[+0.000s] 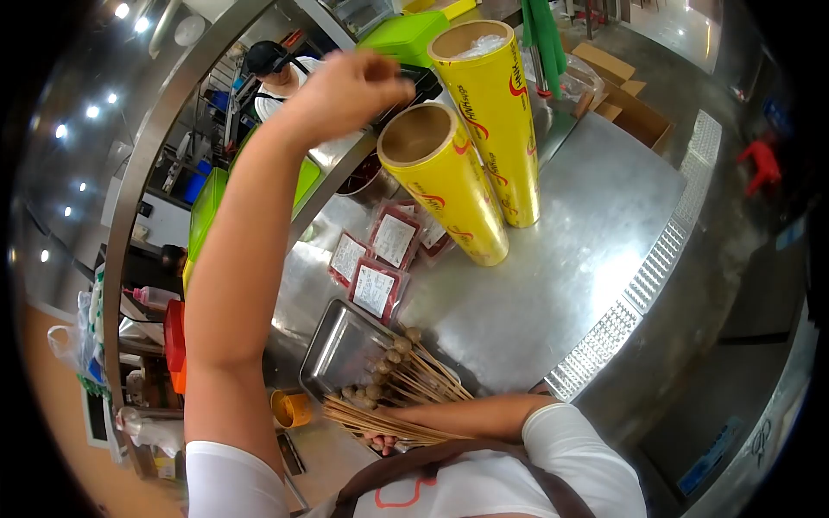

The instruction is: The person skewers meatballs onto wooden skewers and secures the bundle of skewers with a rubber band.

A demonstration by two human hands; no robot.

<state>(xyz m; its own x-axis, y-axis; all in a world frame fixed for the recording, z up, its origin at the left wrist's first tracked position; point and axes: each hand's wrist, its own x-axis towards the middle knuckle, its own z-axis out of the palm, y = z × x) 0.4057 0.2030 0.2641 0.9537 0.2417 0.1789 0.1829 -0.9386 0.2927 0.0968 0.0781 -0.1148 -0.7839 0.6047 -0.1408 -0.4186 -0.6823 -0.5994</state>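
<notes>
My left hand (356, 97) is raised high at the upper left, beside the top of a yellow cling film roll (445, 190); its fingers are smeared by motion. Low in the view, my right hand (381, 443) is closed around a bundle of bamboo skewers (393, 426), mostly hidden beneath them. Just above that bundle, a metal tray (332, 345) holds several meatball skewers (399, 356), balls toward the tray's middle and sticks pointing right. A second, taller cling film roll (505, 121) stands against the first.
Sealed red packets with white labels (374, 290) lie on the steel table (587, 259) near the rolls. A metal shelf post (142, 173) rises at left. Behind are a green bin (406, 36), a person in a black cap (272, 69) and cardboard boxes (626, 99). An orange cup (291, 408) stands lower left.
</notes>
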